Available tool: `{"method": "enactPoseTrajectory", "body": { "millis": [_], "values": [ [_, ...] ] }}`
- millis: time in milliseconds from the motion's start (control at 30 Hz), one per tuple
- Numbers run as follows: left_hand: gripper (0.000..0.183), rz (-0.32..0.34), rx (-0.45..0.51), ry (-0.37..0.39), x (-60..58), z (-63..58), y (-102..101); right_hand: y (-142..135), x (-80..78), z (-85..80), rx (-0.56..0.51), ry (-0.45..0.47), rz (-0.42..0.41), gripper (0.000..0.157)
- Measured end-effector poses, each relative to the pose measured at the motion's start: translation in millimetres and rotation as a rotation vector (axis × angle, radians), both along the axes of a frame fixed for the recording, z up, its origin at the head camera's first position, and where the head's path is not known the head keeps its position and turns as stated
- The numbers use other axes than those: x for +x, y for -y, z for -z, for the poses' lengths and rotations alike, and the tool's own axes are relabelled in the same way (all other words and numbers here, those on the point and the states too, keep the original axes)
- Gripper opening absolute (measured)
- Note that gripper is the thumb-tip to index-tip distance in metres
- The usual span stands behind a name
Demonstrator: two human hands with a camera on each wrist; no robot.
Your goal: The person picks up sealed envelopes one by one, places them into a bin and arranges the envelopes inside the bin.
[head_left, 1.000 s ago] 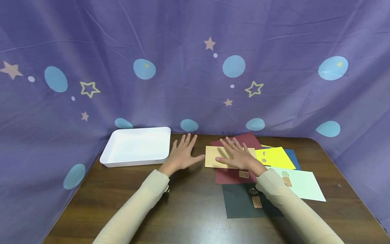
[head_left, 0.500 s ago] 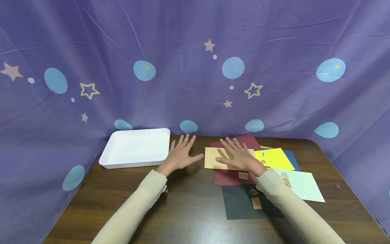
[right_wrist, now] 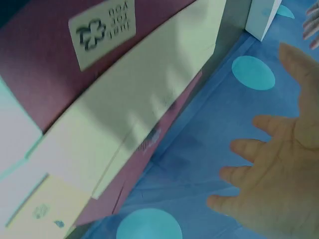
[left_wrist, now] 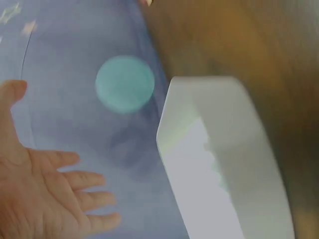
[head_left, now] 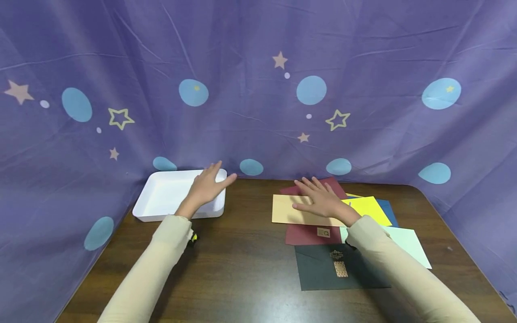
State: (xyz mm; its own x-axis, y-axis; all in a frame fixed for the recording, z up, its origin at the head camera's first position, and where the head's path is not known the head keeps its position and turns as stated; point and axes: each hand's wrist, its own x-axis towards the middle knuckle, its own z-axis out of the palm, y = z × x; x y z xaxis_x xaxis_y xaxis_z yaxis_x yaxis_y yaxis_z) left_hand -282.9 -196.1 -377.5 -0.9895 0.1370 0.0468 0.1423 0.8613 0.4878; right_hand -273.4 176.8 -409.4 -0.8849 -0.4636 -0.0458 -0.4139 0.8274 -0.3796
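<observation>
Maroon envelope [right_wrist: 52, 79] bears "JUST FOR YOU" sticker [right_wrist: 102, 32].

Purple curtain [head_left: 246, 103] behind brown table [head_left: 246, 251]

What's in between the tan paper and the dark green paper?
In the head view, dark red paper with a small label shows between the tan paper and dark green paper; some pale mint paper peeks in at the right.
</observation>
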Motion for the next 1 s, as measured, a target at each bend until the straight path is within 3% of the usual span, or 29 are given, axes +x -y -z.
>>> {"method": "enactPoseTrajectory", "body": {
  "millis": [233, 433, 633, 867, 1000],
  "values": [
    [0.092, -0.213, 0.095, 0.142, -3.5, -22.3, 55.9, -18.6, -8.1, -16.0, -0.010, 0.005, -0.060, 0.077],
    [0.083, -0.314, 0.099, 0.241, -0.1, -25.3, 116.6, -37.7, -13.4, -26.8, -0.070, 0.077, -0.085, 0.073],
    [0.069, -0.379, 0.067, 0.239, 7.9, -11.3, 164.7, -56.9, -15.9, -31.5, -0.054, 0.119, -0.061, 0.058],
    [0.012, -0.412, -0.051, 0.143, 10.8, 16.6, 188.1, -72.9, -21.4, -29.1, -0.050, 0.156, -0.076, 0.050],
    [0.019, -0.428, -0.068, 0.067, 11.6, 27.6, 192.7, -78.2, -24.0, -30.2, -0.055, 0.155, -0.076, 0.047]
  ]
}}
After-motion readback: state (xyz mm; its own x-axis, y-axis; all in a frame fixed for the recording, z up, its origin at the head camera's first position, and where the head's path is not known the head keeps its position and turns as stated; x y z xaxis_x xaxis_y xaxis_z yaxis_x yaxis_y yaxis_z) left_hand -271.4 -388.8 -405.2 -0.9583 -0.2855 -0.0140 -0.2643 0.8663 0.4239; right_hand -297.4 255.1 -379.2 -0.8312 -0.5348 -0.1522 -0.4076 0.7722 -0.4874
